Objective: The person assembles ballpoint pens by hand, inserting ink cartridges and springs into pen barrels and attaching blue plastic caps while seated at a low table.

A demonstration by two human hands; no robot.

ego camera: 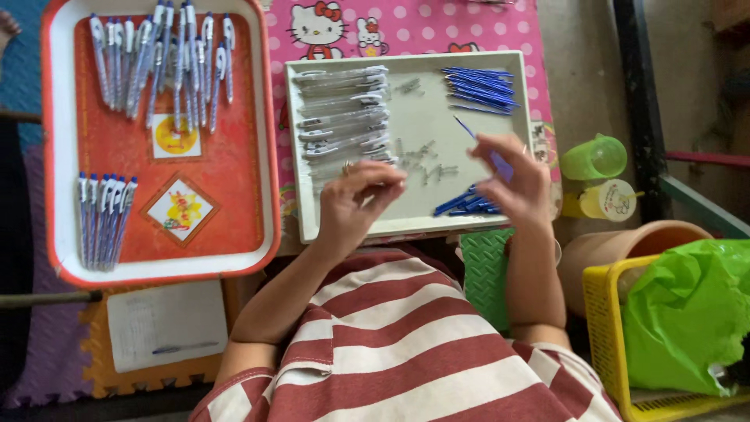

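My left hand [355, 199] hovers over the near edge of a white tray [426, 125], its fingers curled around what looks like a clear pen barrel; blur hides the detail. My right hand [512, 180] pinches a thin blue refill [467, 129] that points up and away over the tray. In the tray lie a stack of clear pen barrels [344, 113] on the left, blue refills [480, 87] at the far right, small springs [426, 160] in the middle and more blue parts [467, 205] near my right hand.
A red tray [234, 156] to the left holds several assembled pens [160, 59] at the top and a second row [105, 215] lower left. A notepad [166, 322] lies below it. At right stand a green cup [594, 158], a yellow cup [609, 199], a clay pot [617, 246] and a yellow basket [605, 312] with a green bag [687, 312].
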